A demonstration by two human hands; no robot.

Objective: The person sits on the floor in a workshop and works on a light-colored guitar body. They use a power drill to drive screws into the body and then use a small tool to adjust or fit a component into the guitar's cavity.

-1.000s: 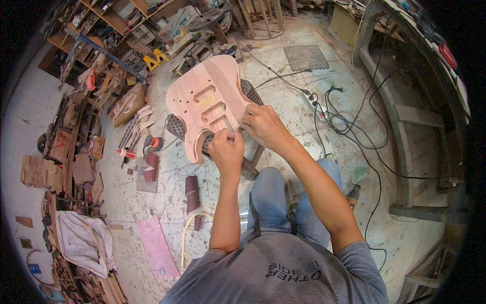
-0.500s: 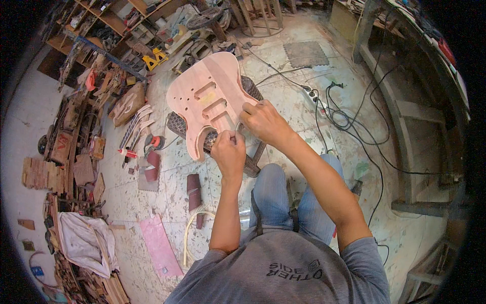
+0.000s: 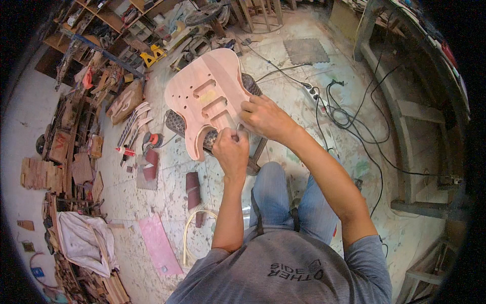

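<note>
Guitar body [image 3: 223, 91], bare pale wood with a darker stripe along it and slots cut through its face, lies face up on a dark stool [image 3: 174, 121] in front of the person's knees. On the floor to the right, black cables [image 3: 344, 126] sprawl in loops beside a white power strip [image 3: 310, 92]. On the left, a pink sheet [image 3: 159, 243] lies flat, with a pale looped strip [image 3: 185, 235] near it, running up to the left forearm. Beyond that lies a dark red roll [image 3: 193, 190]. Both hands are at the near end of the guitar body: the right hand [image 3: 266, 119] has its fingers bent and drawn together at the edge, and the left hand [image 3: 231, 152] is curled nearly into a fist just beside it. Farther left sit a round orange-and-black tool [image 3: 152, 139] and, near it, a small red-and-white bottle [image 3: 125, 151]. Something thin seems to show between the hands, but it is too small to name, and I cannot tell what either one grips.
</note>
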